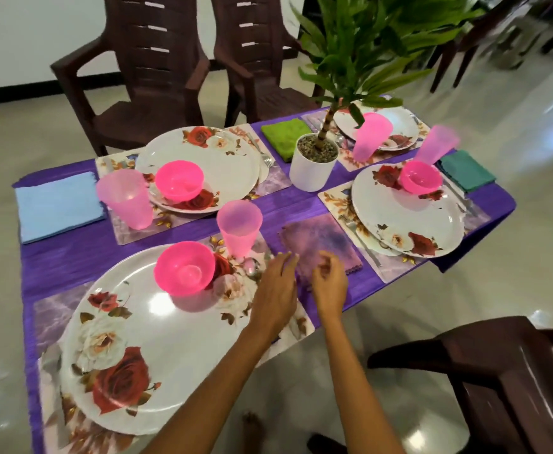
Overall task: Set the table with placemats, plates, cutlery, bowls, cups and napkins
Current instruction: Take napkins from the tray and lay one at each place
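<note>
A purple napkin [317, 244] lies flat on the purple tablecloth [81, 253], to the right of the near place setting. My left hand [276, 290] hovers at the napkin's near left corner with fingers straight. My right hand [329, 285] is just beside it over the napkin's near edge, fingers loosely curled, holding nothing that I can see. The near setting has a floral plate [157, 348] on a placemat [52, 316], a pink bowl [185, 268], a pink cup [239, 226] and a spoon [252, 267].
Three more settings with floral plates, pink bowls and pink cups fill the table. A blue napkin [57, 206], a green napkin [285, 137] and a teal napkin [465, 170] lie by them. A potted plant [314, 162] stands mid-table. Brown chairs [144, 70] surround it, one [504, 381] near right.
</note>
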Action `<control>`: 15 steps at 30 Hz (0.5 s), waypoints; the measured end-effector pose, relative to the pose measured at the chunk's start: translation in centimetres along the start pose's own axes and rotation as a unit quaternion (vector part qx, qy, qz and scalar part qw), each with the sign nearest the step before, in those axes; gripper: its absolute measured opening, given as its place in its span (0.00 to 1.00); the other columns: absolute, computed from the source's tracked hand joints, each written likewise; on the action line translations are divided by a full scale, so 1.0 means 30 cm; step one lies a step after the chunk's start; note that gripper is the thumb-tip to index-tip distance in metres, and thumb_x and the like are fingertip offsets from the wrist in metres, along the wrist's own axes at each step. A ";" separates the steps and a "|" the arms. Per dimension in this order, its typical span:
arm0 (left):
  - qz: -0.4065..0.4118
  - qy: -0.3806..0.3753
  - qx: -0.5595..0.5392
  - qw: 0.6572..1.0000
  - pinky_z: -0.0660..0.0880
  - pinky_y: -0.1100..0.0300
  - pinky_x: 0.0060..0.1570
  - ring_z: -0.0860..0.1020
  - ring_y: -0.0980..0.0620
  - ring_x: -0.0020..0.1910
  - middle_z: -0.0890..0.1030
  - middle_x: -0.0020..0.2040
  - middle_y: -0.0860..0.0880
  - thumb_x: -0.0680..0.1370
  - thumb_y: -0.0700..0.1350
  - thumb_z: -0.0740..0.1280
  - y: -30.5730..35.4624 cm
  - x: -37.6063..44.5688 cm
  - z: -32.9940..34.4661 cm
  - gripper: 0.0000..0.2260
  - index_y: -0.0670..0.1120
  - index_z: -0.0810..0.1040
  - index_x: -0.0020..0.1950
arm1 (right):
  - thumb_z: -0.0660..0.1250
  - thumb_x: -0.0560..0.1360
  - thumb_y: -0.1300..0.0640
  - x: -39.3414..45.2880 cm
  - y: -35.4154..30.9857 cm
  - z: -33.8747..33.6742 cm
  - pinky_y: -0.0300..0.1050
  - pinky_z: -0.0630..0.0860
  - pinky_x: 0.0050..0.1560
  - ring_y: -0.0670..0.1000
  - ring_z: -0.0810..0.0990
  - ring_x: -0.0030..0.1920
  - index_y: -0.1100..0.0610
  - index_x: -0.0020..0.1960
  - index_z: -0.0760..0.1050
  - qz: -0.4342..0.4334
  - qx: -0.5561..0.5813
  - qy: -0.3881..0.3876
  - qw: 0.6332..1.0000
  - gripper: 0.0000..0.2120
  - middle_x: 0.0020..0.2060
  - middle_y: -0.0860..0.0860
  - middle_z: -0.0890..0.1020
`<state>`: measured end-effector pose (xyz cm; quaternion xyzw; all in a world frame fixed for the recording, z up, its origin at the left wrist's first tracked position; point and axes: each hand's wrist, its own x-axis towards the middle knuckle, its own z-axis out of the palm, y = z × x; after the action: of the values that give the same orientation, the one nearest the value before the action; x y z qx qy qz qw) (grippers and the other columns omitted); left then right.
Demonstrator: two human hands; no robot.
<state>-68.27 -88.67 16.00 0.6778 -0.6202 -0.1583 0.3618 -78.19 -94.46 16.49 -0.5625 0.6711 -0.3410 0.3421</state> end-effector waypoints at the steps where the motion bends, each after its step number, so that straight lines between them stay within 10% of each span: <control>1: 0.001 -0.002 0.002 1.000 0.72 0.48 0.62 0.73 0.38 0.63 0.73 0.64 0.36 0.75 0.35 0.58 0.006 0.057 0.019 0.19 0.36 0.72 0.65 | 0.64 0.76 0.65 -0.004 0.031 -0.027 0.39 0.69 0.51 0.58 0.74 0.59 0.61 0.64 0.72 0.028 -0.041 0.024 0.998 0.17 0.59 0.59 0.75; 10: -0.100 -0.157 0.220 0.957 0.68 0.47 0.59 0.67 0.40 0.65 0.69 0.64 0.39 0.80 0.47 0.60 -0.055 0.471 0.133 0.18 0.39 0.67 0.66 | 0.69 0.71 0.60 0.096 0.077 -0.019 0.59 0.77 0.55 0.62 0.79 0.52 0.64 0.62 0.66 0.272 0.142 0.019 0.952 0.22 0.53 0.59 0.78; 15: -0.148 -0.186 0.141 0.961 0.70 0.49 0.55 0.73 0.38 0.60 0.75 0.60 0.38 0.78 0.51 0.64 -0.096 0.532 0.132 0.19 0.39 0.71 0.61 | 0.71 0.71 0.59 0.142 0.059 -0.003 0.51 0.77 0.47 0.58 0.77 0.47 0.64 0.55 0.74 0.301 0.213 0.013 0.929 0.15 0.48 0.57 0.78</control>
<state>-65.94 -105.17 15.05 0.7650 -0.5850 -0.2440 0.1136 -79.76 -98.43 14.72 -0.2430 0.7250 -0.3642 0.5316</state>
